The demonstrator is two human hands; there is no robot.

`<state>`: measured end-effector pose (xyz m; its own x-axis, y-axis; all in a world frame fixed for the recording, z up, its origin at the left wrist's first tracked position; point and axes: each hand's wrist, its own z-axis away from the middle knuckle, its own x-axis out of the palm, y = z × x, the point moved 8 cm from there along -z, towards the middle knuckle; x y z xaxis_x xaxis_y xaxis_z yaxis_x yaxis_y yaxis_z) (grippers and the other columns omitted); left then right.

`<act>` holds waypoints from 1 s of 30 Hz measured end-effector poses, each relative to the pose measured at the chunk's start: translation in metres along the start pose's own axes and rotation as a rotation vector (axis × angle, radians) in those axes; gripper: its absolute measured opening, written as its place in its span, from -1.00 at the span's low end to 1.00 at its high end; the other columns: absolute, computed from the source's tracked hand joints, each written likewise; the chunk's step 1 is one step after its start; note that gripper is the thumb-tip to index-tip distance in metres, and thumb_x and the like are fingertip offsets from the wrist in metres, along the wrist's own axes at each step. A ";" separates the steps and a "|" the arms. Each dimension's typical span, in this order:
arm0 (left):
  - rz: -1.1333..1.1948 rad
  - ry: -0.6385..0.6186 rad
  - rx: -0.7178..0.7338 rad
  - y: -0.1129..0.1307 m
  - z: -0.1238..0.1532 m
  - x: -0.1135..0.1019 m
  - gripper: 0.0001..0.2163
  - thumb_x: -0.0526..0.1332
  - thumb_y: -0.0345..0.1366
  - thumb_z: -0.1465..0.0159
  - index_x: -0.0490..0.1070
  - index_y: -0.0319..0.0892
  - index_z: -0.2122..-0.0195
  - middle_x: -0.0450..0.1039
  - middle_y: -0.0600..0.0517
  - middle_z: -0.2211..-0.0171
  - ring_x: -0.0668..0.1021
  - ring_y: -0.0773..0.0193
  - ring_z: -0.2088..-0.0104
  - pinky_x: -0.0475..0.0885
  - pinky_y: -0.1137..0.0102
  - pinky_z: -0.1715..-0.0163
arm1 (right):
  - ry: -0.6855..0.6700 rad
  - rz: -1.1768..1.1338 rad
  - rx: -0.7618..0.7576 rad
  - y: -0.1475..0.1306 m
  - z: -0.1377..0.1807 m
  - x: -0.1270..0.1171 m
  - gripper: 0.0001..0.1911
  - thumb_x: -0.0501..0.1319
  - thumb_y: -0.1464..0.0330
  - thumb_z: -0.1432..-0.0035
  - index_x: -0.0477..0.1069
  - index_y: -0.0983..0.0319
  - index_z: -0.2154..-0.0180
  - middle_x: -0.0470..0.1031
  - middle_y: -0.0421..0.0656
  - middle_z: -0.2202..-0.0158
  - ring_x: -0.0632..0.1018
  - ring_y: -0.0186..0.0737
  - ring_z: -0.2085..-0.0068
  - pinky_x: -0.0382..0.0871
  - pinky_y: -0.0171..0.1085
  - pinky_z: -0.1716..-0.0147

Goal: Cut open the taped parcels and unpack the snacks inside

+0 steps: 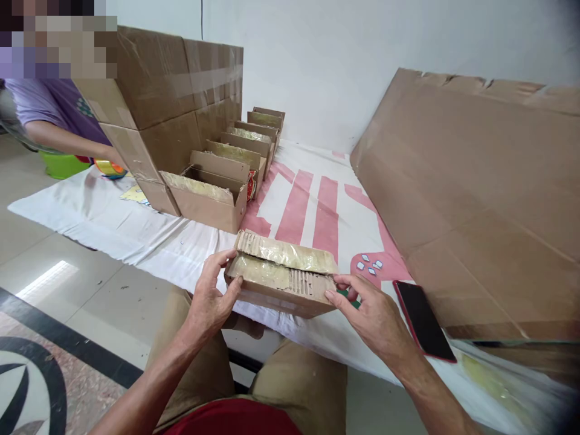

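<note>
A small cardboard box (pixel 281 278) with taped flaps rests at the near edge of a white and red sheet (pixel 299 205). My left hand (pixel 212 296) grips the box's left end, thumb and fingers wrapped around the corner. My right hand (pixel 371 314) holds the right end, with the fingertips pressed on the folded top flap. The flaps are folded down over the top of the box.
A row of several similar small boxes (pixel 217 193) with open flaps runs back along large taped cartons (pixel 172 90). Flat cardboard (pixel 475 181) leans at the right. A black phone (pixel 423 320) lies beside it. Another person (pixel 58 121) is at the far left with a tape roll (pixel 109 167).
</note>
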<state>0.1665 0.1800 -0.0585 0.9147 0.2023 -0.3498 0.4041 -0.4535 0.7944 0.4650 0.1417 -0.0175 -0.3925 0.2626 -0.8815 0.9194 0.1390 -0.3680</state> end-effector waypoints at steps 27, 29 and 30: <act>0.182 0.007 -0.058 -0.002 0.007 -0.003 -0.35 0.24 -0.34 -0.32 0.10 -0.03 -0.42 0.41 -0.15 -0.27 0.44 0.03 -0.29 0.31 0.02 -0.30 | 0.225 -0.243 -0.147 -0.029 -0.004 -0.025 -0.76 0.32 0.22 -0.23 0.36 0.15 0.41 0.43 0.02 -0.23 0.48 0.10 -0.21 0.36 0.05 -0.10; 0.285 -0.071 -0.044 0.004 0.008 -0.009 -0.37 0.21 -0.36 -0.32 0.13 -0.03 -0.41 0.52 -0.12 -0.16 0.42 0.01 -0.32 0.27 0.02 -0.31 | 0.223 -0.195 -0.348 -0.052 0.014 -0.033 -0.79 0.29 0.25 -0.29 0.40 0.15 0.39 0.54 -0.03 -0.07 0.54 0.02 -0.08 0.35 -0.01 -0.04; 0.333 -0.133 -0.031 0.007 0.009 -0.011 -0.41 0.20 -0.34 -0.32 0.18 -0.04 -0.39 0.56 -0.11 -0.09 0.43 -0.01 -0.31 0.27 0.02 -0.31 | 0.172 -0.196 -0.433 -0.060 0.022 -0.033 -0.79 0.26 0.25 -0.33 0.41 0.15 0.37 0.58 -0.07 0.03 0.57 -0.03 0.01 0.35 -0.05 0.02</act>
<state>0.1591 0.1666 -0.0531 0.9893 -0.0678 -0.1291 0.0854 -0.4483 0.8898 0.4232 0.1037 0.0277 -0.5891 0.3405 -0.7329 0.7469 0.5755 -0.3330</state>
